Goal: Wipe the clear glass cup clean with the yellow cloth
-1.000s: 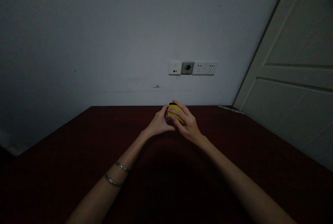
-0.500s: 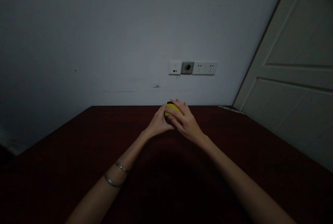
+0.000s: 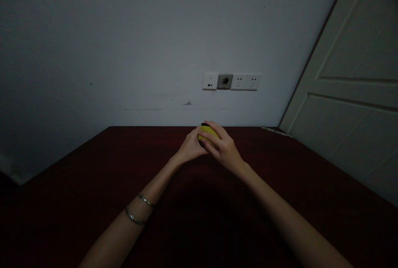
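Between my two hands is a small, rounded yellow-and-black object [image 3: 205,129], held just above or on the dark red table [image 3: 199,185]; I cannot tell which. My left hand [image 3: 190,145] grips its left side, the fingers mostly hidden behind it. Over its right side and front curl the fingers of my right hand [image 3: 226,147], closed on it. Its yellow face and a black top edge show between the fingers. Two silver bracelets [image 3: 136,215] circle my left forearm.
Behind the table rises a pale wall [image 3: 139,44] with a row of sockets and switches [image 3: 244,81]. On the right stands a white panelled door [image 3: 357,64]. A thin light strip [image 3: 276,131] lies by the table's far right corner.
The right fingers have drawn in closer over the yellow-and-black object, with their tips less spread. Both hands otherwise stay in nearly the same place.
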The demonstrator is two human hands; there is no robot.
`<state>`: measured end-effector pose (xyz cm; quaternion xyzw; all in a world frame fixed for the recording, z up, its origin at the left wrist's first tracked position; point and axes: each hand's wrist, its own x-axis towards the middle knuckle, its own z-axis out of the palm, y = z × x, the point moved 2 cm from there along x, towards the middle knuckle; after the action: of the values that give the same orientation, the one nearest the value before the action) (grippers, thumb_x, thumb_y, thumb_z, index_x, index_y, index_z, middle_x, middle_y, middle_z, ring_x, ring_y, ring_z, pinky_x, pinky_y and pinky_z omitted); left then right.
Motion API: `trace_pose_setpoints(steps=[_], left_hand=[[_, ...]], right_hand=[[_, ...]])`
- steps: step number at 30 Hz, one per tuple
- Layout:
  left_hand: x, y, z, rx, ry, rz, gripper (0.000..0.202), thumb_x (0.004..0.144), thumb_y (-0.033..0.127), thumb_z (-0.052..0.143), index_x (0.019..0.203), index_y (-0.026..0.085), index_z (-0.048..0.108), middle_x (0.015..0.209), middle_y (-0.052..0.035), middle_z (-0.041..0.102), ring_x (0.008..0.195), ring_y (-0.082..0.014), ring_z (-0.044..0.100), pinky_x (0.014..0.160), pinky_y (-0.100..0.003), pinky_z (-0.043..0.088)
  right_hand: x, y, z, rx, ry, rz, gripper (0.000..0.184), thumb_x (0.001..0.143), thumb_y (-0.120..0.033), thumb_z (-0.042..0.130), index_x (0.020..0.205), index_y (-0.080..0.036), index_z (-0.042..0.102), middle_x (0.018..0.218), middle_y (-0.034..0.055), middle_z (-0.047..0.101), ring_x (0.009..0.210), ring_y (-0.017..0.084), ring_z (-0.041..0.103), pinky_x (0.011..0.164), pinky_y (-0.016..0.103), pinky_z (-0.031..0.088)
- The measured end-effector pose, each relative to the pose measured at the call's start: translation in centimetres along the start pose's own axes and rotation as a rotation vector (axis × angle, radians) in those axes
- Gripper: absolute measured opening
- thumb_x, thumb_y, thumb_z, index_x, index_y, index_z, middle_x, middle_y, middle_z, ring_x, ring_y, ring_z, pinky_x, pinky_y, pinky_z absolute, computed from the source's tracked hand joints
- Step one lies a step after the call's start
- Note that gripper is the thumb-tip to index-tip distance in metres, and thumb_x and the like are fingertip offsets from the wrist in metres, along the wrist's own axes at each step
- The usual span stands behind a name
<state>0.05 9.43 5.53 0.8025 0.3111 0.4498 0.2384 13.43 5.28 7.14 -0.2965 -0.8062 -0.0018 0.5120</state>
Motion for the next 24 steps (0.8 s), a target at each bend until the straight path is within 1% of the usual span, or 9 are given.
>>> trace_pose_setpoints(steps=[2,4,8,11,13,15,18,20,24], left_hand=[[0.0,-0.2,-0.1,-0.03,0.011,-0.037,0.051,0.066,0.025,0.067,0.114,0.018,0.048,0.105,-0.0067,0.06,0.094,-0.0207,0.058,0.083,-0.034,0.047],[0.0,0.0,-0.3,-0.03,0.019,-0.046,0.054,0.065,0.026,0.068,0.114,0.017,0.048,0.106,-0.0072,0.06,0.095,-0.0214,0.058,0.083,-0.035,0.047],[0.1,0.8,-0.4,0.003,0.015,-0.012,0.07,0.058,0.025,0.074,0.121,0.017,0.045,0.115,-0.0104,0.057,0.102,-0.0244,0.055,0.089,-0.038,0.044],[0.1,1.0,-0.2,0.01,-0.011,-0.019,0.074,0.057,0.026,0.075,0.124,0.017,0.044,0.114,-0.0104,0.058,0.1,-0.0241,0.056,0.088,-0.039,0.044],[0.1,0.7,-0.1,0.007,-0.022,-0.043,0.069,0.058,0.026,0.074,0.121,0.018,0.046,0.107,-0.0084,0.061,0.094,-0.0223,0.059,0.084,-0.037,0.047],[0.2,0.1,-0.1,-0.012,-0.021,-0.067,0.055,0.063,0.026,0.07,0.114,0.017,0.051,0.102,-0.0069,0.063,0.09,-0.0207,0.06,0.08,-0.034,0.048],[0.3,-0.7,-0.3,-0.081,-0.024,-0.062,0.043,0.066,0.025,0.066,0.107,0.015,0.054,0.103,-0.0077,0.063,0.092,-0.0204,0.06,0.08,-0.033,0.048],[0.2,-0.7,-0.3,-0.15,-0.056,-0.053,0.049,0.064,0.025,0.069,0.109,0.014,0.053,0.103,-0.0084,0.063,0.092,-0.0207,0.06,0.081,-0.033,0.048],[0.1,0.2,-0.3,-0.272,-0.111,-0.081,0.06,0.061,0.028,0.074,0.113,0.013,0.049,0.104,-0.0096,0.062,0.092,-0.0206,0.06,0.08,-0.033,0.048]], right_hand=[[-0.2,-0.3,0.2,-0.02,-0.066,-0.048,0.032,0.084,-0.026,0.053,0.114,-0.033,0.059,0.138,-0.0008,0.044,0.13,0.024,0.036,0.106,0.051,0.031],[-0.1,-0.1,0.3,0.011,-0.049,-0.029,0.032,0.084,-0.026,0.053,0.114,-0.033,0.059,0.137,-0.0008,0.044,0.128,0.023,0.038,0.106,0.05,0.033],[0.3,1.0,0.3,0.149,0.165,0.16,0.026,0.086,-0.029,0.051,0.109,-0.029,0.064,0.125,0.0038,0.055,0.118,0.02,0.049,0.103,0.043,0.039],[0.5,1.3,0.1,0.182,0.225,0.233,0.025,0.086,-0.031,0.051,0.106,-0.027,0.065,0.115,0.0052,0.062,0.114,0.02,0.052,0.102,0.044,0.039],[0.4,0.8,0.1,0.136,0.179,0.174,0.026,0.085,-0.03,0.052,0.108,-0.029,0.064,0.123,0.0045,0.057,0.118,0.021,0.05,0.102,0.046,0.038],[0.1,0.1,0.3,0.078,0.083,0.06,0.028,0.084,-0.027,0.054,0.11,-0.031,0.063,0.132,0.0023,0.049,0.124,0.023,0.043,0.104,0.049,0.035],[-0.2,-0.6,0.6,0.057,-0.009,-0.046,0.03,0.082,-0.026,0.056,0.111,-0.033,0.062,0.135,0.0004,0.047,0.13,0.025,0.036,0.105,0.052,0.032],[-0.2,-0.4,0.5,0.104,0.033,-0.013,0.029,0.083,-0.026,0.055,0.11,-0.033,0.062,0.134,0.0004,0.047,0.127,0.024,0.04,0.104,0.049,0.035],[0.2,0.6,-0.3,0.248,0.21,0.148,0.025,0.085,-0.028,0.052,0.106,-0.031,0.065,0.125,0.0024,0.056,0.116,0.021,0.051,0.101,0.043,0.04]])
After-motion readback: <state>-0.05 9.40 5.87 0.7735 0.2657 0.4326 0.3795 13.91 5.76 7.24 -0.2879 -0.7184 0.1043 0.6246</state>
